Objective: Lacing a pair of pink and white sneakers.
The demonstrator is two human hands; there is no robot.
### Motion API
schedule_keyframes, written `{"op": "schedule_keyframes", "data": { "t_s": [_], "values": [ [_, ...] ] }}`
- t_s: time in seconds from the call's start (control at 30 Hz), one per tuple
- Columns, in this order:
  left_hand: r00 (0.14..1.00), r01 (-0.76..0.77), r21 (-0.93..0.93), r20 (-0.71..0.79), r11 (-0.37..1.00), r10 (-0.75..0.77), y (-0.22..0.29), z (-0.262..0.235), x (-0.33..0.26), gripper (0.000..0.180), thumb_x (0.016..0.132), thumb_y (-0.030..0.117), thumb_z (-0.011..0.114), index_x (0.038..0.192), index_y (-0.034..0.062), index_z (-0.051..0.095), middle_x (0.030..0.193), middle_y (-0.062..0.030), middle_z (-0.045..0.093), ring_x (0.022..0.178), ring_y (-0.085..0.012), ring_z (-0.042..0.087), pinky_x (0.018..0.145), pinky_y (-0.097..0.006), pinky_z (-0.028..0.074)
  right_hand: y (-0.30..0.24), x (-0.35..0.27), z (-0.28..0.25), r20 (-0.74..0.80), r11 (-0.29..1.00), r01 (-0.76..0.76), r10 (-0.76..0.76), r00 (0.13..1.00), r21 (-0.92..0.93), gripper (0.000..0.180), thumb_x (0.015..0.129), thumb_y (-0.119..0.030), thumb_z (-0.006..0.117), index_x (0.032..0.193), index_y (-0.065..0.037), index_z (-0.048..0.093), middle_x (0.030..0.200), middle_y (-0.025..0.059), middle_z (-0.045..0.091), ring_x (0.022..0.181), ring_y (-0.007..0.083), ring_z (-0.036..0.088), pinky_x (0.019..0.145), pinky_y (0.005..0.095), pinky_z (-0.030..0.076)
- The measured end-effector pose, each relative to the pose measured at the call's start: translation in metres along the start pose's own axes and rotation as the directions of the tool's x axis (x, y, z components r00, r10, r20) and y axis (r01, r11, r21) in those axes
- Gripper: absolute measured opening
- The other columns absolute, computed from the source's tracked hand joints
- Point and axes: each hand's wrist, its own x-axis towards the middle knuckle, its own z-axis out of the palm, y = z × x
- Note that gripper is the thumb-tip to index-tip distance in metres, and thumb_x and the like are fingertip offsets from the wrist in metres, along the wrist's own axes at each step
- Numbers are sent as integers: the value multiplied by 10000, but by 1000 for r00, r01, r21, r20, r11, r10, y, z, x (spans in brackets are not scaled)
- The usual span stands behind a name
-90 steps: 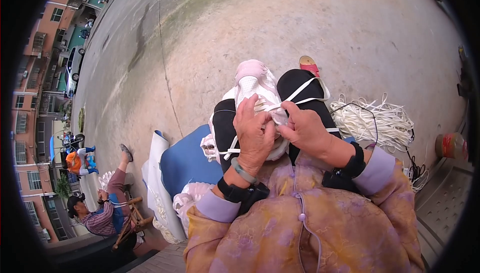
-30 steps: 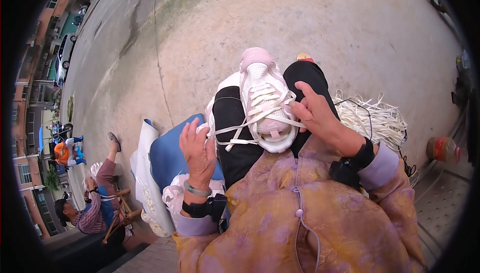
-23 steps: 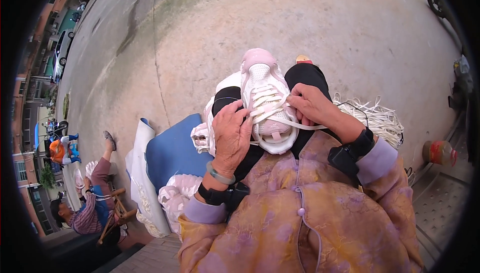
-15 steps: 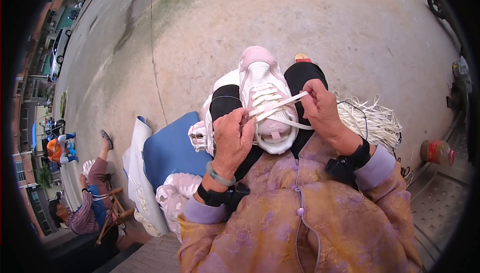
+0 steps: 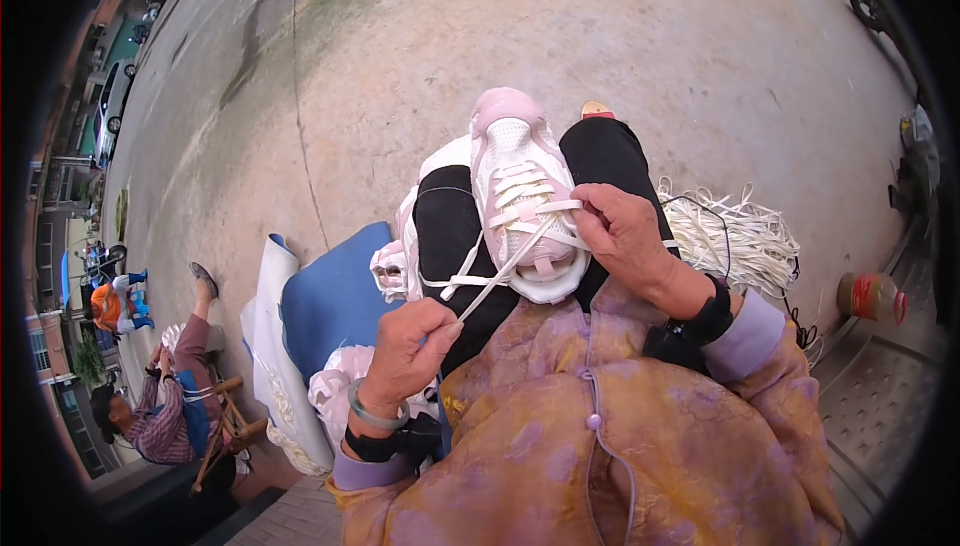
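Note:
A pink and white sneaker (image 5: pixel 497 211) rests between my knees, its toe pointing away from me. A flat white shoelace (image 5: pixel 500 278) runs through its eyelets and crosses over the tongue. My left hand (image 5: pixel 408 351) pinches one lace end and holds it stretched toward the lower left, off the shoe. By the shoe's right side, my right hand (image 5: pixel 625 246) pinches the other lace close to the upper eyelets. More pink and white shoes (image 5: pixel 392 271) lie beside my left leg, partly hidden by it.
A bundle of white laces (image 5: pixel 735 241) lies right of my legs, with a jar (image 5: pixel 868 298) farther right. At left are a blue sheet (image 5: pixel 335 296) and a white sack (image 5: pixel 275 356). Another person (image 5: pixel 165 416) sits at far left, holding a shoe.
My left hand has moved from the shoe down and left, drawing a lace out with it. My right hand has come lower and nearer the shoe.

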Motion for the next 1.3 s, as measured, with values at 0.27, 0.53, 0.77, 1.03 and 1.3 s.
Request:
{"op": "schedule_keyframes", "data": {
  "t_s": [0.27,0.53,0.77,1.03,1.3],
  "values": [
    [980,171,-226,136,959,-143,1,-9,-27,117,817,80,605,743,-6,577,627,-76,522,550,-168,495,515,-278,390,3,3,-7,161,977,-187,170,972,101,165,815,-137,577,923,-13,591,718,137,594,626,274,592,581,356,456],
    [944,260,-266,271,928,-187,-5,-19,-32,155,850,103,593,760,-22,579,632,-34,530,579,-102,474,529,-258,386,-3,0,-19,294,927,-294,221,930,234,147,860,-128,582,885,7,529,642,85,496,554,142,438,540,293,403],
    [932,336,-488,46,805,-360,18,-21,-28,147,856,40,579,986,-27,568,740,18,568,667,-26,482,590,-178,379,-9,4,-37,417,955,-255,172,892,150,186,822,-107,639,962,-29,546,634,27,497,548,89,455,496,255,369],
    [964,112,-206,-215,972,-156,31,-48,-24,202,811,2,614,1008,-27,582,705,5,549,599,-47,465,541,-183,341,-6,16,-65,417,998,-41,58,907,-51,240,758,-137,678,960,-57,576,652,80,545,547,214,531,503,328,405],
    [903,-235,738,-75,632,424,22,-59,-8,291,696,23,709,975,37,628,594,-72,489,500,-238,460,479,-326,333,4,8,-69,380,792,438,-283,880,-425,139,764,-139,636,834,-117,517,671,54,470,571,255,551,465,367,416]
  ]
}}
